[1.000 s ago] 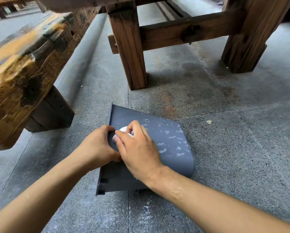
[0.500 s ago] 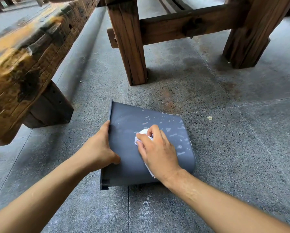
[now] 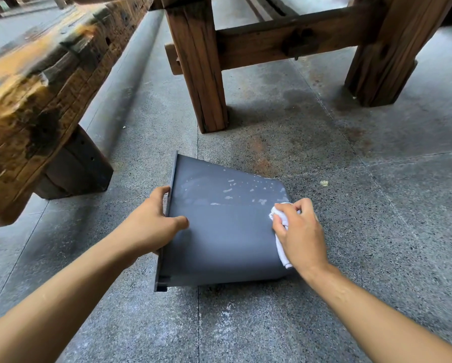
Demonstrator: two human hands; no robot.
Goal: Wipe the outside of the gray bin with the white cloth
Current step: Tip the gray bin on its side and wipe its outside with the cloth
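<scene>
A speckled stone floor (image 3: 376,231) runs under a heavy wooden bench (image 3: 36,87) on the left and the legs of a wooden table (image 3: 201,74) ahead. The bin (image 3: 225,239) lies on its side on that floor, rim to the left, closed base to the right, one broad gray wall facing up.

The left hand (image 3: 151,226) grasps the rim, thumb on the upper wall and fingers (image 3: 160,192) curled over the edge. The right hand (image 3: 300,231) is clenched on the cloth (image 3: 281,244), which is bunched white under it and pressed at the wall's right end, near the base corner.

The near half of the wall looks clean; pale flecks (image 3: 232,191) are scattered across the far half.

Risks, as I judge them:
- The cloth sits right at the rounded edge. Another push rightward could carry it off the bin onto the gritty floor, picking up dirt that then smears back on.
- The bin rests on a curved side, so hard pressure near the base could rock or slide it if the rim grip slackens.
- The flecks look stuck on. Light passes may skip them, and the wadded cloth gives little clean face.
- The underside touching the floor is hidden and cannot be reached without turning the bin.
</scene>
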